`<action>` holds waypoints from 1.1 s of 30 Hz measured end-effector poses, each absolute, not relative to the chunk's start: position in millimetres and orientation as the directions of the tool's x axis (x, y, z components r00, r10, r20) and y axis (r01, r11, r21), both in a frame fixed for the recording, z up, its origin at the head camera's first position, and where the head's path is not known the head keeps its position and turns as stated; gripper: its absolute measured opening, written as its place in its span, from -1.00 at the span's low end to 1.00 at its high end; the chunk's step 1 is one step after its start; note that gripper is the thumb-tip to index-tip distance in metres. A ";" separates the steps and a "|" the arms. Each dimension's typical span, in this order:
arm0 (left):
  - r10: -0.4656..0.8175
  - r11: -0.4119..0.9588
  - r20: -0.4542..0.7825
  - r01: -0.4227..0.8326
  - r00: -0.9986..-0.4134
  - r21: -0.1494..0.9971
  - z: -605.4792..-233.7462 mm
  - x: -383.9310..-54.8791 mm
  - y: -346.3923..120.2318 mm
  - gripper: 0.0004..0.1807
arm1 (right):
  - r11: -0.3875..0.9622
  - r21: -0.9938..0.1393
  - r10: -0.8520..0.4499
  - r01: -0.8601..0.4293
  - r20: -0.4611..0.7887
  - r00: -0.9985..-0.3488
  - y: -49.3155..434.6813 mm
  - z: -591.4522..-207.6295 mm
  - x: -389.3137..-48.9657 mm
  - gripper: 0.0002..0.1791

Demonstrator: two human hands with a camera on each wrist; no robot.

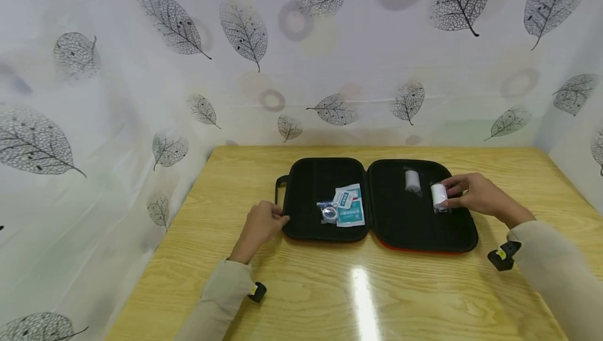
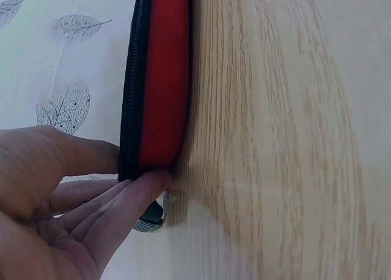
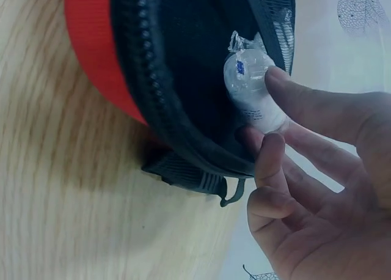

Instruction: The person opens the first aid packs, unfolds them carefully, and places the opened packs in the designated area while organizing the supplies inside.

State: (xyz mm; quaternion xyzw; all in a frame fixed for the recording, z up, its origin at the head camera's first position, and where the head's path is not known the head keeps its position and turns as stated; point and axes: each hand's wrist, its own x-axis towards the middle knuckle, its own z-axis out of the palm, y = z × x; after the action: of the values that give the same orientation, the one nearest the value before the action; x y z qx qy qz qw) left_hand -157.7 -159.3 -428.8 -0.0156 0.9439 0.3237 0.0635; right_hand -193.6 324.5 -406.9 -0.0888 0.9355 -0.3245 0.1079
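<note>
A black case with a red outer shell [image 1: 400, 220] lies unfolded on the table. My left hand [image 1: 261, 223] pinches its left front corner, thumb on the zip side and fingers against the red side [image 2: 166, 78] in the left wrist view. Over the right half, my right hand [image 1: 476, 194] holds a white bandage roll [image 1: 439, 195] in clear wrapping between thumb and fingers. The right wrist view shows that wrapped roll [image 3: 247, 78] close up, inside the case's rim. A second wrapped white roll [image 1: 412, 180] lies to its left in the same half.
In the case's left half are teal-and-white packets [image 1: 350, 212] and a small white ring-shaped roll in a clear bag [image 1: 330, 213]. A carrying strap [image 1: 278, 186] sticks out at the left. The wooden table [image 1: 311, 283] meets a leaf-patterned sheet behind.
</note>
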 end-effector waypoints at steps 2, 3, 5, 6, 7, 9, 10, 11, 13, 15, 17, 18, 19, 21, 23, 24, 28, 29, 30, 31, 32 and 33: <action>0.015 0.792 -0.126 -0.065 -0.992 0.607 -428.4 -157.6 -159.7 -0.71 | 0.767 -0.635 -0.242 -0.098 -0.143 -0.960 323.5 -408.4 -193.6 -0.30; 0.016 0.792 -0.123 -0.062 -0.992 0.607 -428.3 -157.5 -159.7 -0.71 | 0.764 -0.638 -0.244 -0.099 -0.144 -0.959 323.2 -409.0 -193.8 -0.31; 0.016 0.791 -0.122 -0.062 -0.992 0.609 -427.4 -157.3 -159.1 -0.71 | 0.756 -0.646 -0.249 -0.101 -0.142 -0.958 322.5 -410.7 -194.6 -0.34; 0.016 0.790 -0.121 -0.061 -0.993 0.610 -427.3 -157.4 -159.0 -0.71 | 0.753 -0.650 -0.254 -0.105 -0.139 -0.957 322.4 -411.6 -195.0 -0.35; 0.016 0.789 -0.119 -0.060 -0.993 0.611 -427.1 -157.4 -158.6 -0.71 | 0.750 -0.652 -0.258 -0.110 -0.136 -0.957 321.9 -412.2 -195.3 -0.37; 0.016 0.788 -0.120 -0.062 -0.993 0.612 -427.3 -157.7 -158.3 -0.71 | 0.747 -0.654 -0.265 -0.117 -0.132 -0.955 320.6 -413.8 -195.9 -0.40; 0.015 0.788 -0.121 -0.062 -0.993 0.612 -427.5 -157.8 -158.2 -0.72 | 0.746 -0.655 -0.268 -0.122 -0.128 -0.955 319.6 -414.3 -196.0 -0.41; 0.015 0.788 -0.120 -0.062 -0.993 0.613 -427.5 -157.7 -158.2 -0.72 | 0.746 -0.655 -0.269 -0.124 -0.126 -0.955 318.5 -414.8 -196.1 -0.42; 0.017 0.786 -0.119 -0.060 -0.993 0.615 -427.4 -157.5 -157.9 -0.72 | 0.742 -0.658 -0.278 -0.132 -0.122 -0.953 316.2 -414.8 -196.0 -0.43; 0.016 0.785 -0.119 -0.061 -0.993 0.616 -427.3 -157.2 -157.9 -0.72 | 0.736 -0.663 -0.284 -0.136 -0.120 -0.951 314.0 -414.7 -196.3 -0.44; 0.016 0.785 -0.118 -0.060 -0.993 0.617 -427.1 -157.0 -158.0 -0.71 | 0.736 -0.661 -0.294 -0.147 -0.116 -0.949 312.1 -414.6 -196.6 -0.44; 0.017 0.786 -0.117 -0.059 -0.993 0.615 -427.1 -157.2 -158.2 -0.71 | 0.734 -0.661 -0.300 -0.154 -0.113 -0.947 311.4 -414.4 -196.9 -0.44; 0.019 0.787 -0.116 -0.057 -0.993 0.614 -427.2 -157.4 -158.4 -0.71 | 0.736 -0.658 -0.304 -0.159 -0.111 -0.946 311.0 -414.2 -197.1 -0.44; 0.017 0.789 -0.117 -0.058 -0.993 0.612 -426.9 -157.1 -158.2 -0.71 | 0.743 -0.648 -0.308 -0.168 -0.109 -0.945 310.8 -413.3 -197.5 -0.43; 0.017 0.790 -0.118 -0.059 -0.993 0.611 -426.6 -157.0 -158.0 -0.70 | 0.752 -0.636 -0.310 -0.174 -0.108 -0.945 311.3 -412.5 -198.0 -0.43; 0.019 0.790 -0.119 -0.058 -0.993 0.610 -426.7 -157.2 -158.2 -0.70 | 0.757 -0.629 -0.309 -0.176 -0.108 -0.945 311.7 -412.0 -198.3 -0.42; 0.016 0.791 -0.124 -0.064 -0.992 0.608 -427.1 -157.4 -158.7 -0.70 | 0.765 -0.622 -0.306 -0.165 -0.126 -0.944 312.0 -411.2 -199.0 -0.41; 0.015 0.792 -0.126 -0.065 -0.992 0.607 -427.3 -157.6 -158.9 -0.70 | 0.764 -0.625 -0.306 -0.161 -0.131 -0.943 311.8 -411.3 -199.1 -0.41; 0.016 0.793 -0.127 -0.065 -0.992 0.606 -427.7 -157.8 -159.2 -0.71 | 0.762 -0.628 -0.308 -0.158 -0.137 -0.941 311.6 -411.4 -199.4 -0.41; 0.015 0.794 -0.129 -0.067 -0.992 0.605 -428.0 -157.8 -159.4 -0.71 | 0.757 -0.634 -0.313 -0.157 -0.142 -0.939 311.4 -411.4 -199.5 -0.42; 0.015 0.794 -0.130 -0.067 -0.991 0.604 -428.3 -158.0 -159.6 -0.71 | 0.753 -0.638 -0.320 -0.158 -0.146 -0.936 311.2 -411.5 -199.8 -0.43; 0.014 0.795 -0.132 -0.069 -0.991 0.603 -428.3 -157.9 -159.5 -0.71 | 0.749 -0.642 -0.329 -0.162 -0.149 -0.933 311.2 -411.4 -199.9 -0.44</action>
State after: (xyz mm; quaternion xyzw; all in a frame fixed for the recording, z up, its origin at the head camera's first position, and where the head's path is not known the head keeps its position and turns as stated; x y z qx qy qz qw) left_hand -157.9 -159.5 -428.3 -0.0146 0.9451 0.3201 0.0646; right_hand -199.9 311.2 -411.4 -0.1322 0.9266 -0.3283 0.1272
